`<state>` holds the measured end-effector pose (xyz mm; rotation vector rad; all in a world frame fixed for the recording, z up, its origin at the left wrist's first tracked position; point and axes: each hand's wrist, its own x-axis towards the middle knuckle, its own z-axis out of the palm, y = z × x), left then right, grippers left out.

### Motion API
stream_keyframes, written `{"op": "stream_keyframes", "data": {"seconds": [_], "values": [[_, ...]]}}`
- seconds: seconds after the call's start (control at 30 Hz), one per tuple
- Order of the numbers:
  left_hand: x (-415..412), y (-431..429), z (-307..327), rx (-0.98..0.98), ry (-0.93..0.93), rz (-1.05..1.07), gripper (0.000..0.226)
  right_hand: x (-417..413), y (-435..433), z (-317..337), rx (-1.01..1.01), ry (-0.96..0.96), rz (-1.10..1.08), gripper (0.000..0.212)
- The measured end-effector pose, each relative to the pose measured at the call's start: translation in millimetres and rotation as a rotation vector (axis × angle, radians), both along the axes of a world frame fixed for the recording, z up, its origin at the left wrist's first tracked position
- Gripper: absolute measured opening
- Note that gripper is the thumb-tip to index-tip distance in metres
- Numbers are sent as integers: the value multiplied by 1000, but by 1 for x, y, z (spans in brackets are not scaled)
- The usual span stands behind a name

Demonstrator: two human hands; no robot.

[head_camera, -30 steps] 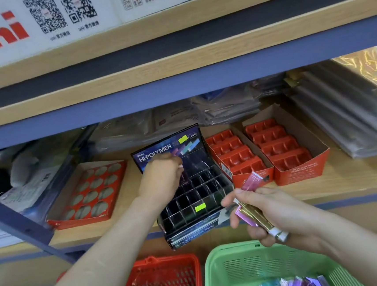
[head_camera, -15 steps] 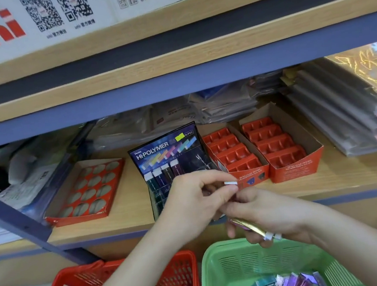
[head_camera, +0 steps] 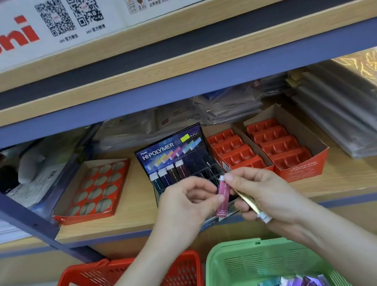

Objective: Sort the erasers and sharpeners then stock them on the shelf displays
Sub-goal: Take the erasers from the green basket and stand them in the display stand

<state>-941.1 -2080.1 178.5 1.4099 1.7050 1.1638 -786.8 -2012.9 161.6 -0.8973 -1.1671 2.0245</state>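
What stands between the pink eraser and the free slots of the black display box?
Nothing visible. The left hand pinches the pink eraser just in front of the display box; the right hand, holding a gold eraser, touches its top. Four erasers fill back-row slots; those beside them look free.

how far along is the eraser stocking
Early. Done: four erasers stand in the back row of the Hi-Polymer display. In hand: the left hand pinches a pink eraser; the right hand holds a gold eraser. Left: the remaining slots, the loose erasers in the green basket, and the empty orange trays.
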Motion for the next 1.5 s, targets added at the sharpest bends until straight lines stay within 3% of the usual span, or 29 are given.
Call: {"op": "stream_keyframes", "data": {"seconds": [0.07,0.17,0.3,0.4,0.63,0.87,0.97,1.1,1.23,1.3,1.4,1.5], "values": [[2,1,0,-23,-41,-56,32,-1,-1,0,-11,8,6,26],[0,2,2,-8,68,-115,45,-2,-2,0,-101,-2,-5,26],[-31,24,9,103,74,165,29,1,2,-4,-349,29,-118,25],[-58,45,8,136,169,286,15,4,4,-6,-405,61,-146,14],[-71,71,-12,74,668,206,23,9,6,-3,-371,126,-121,28],[-67,80,-30,138,1007,120,17,9,2,-1,-284,36,-118,28],[-65,83,-32,117,1072,136,19,9,1,-1,-235,-6,-112,31],[-47,67,-20,164,864,207,7,7,2,-4,-179,-63,-129,14],[-4,26,-5,-50,83,79,19,5,2,-5,-165,5,-110,13],[11,9,-3,-93,-136,30,7,5,2,-5,-177,51,-94,12],[19,-4,-10,-63,-313,130,13,1,-3,-6,-196,103,-42,17],[10,-6,-9,-12,-310,264,10,-1,-4,-8,-231,129,-68,21]]}}
